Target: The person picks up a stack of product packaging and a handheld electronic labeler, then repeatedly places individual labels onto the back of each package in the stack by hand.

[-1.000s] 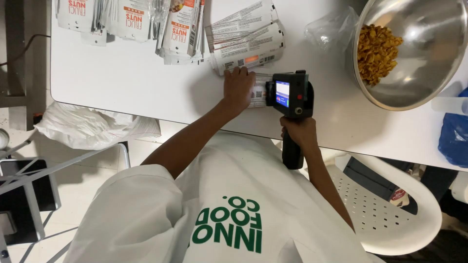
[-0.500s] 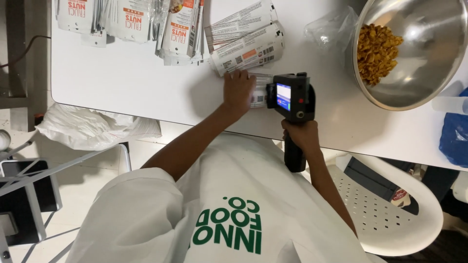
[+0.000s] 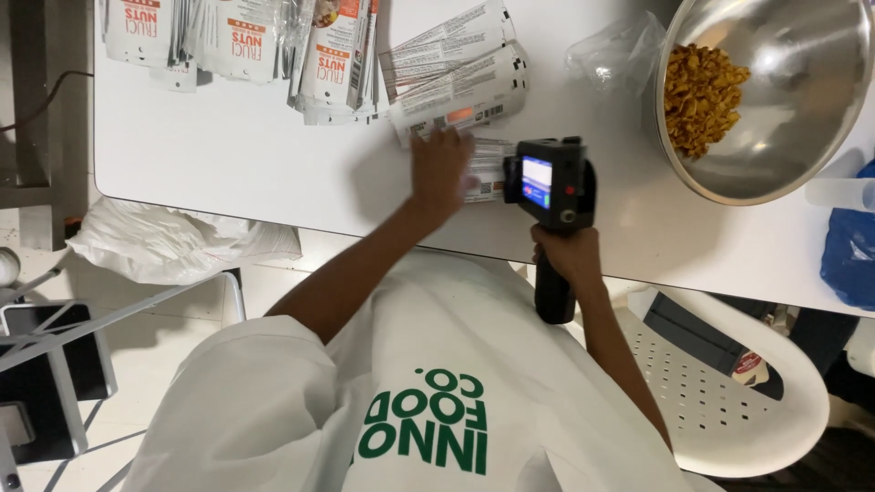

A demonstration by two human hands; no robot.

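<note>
White printed pouch (image 3: 490, 169) is lying flat on the bench (image 3: 255, 155), the left hand (image 3: 441, 167) pressing it with spread fingers, just beside the pile of pouches (image 3: 456, 68). The right hand (image 3: 570, 255) is gripping the handheld printer (image 3: 549, 182) against its edge; many pouches seemingly are waiting unmarked.
</note>
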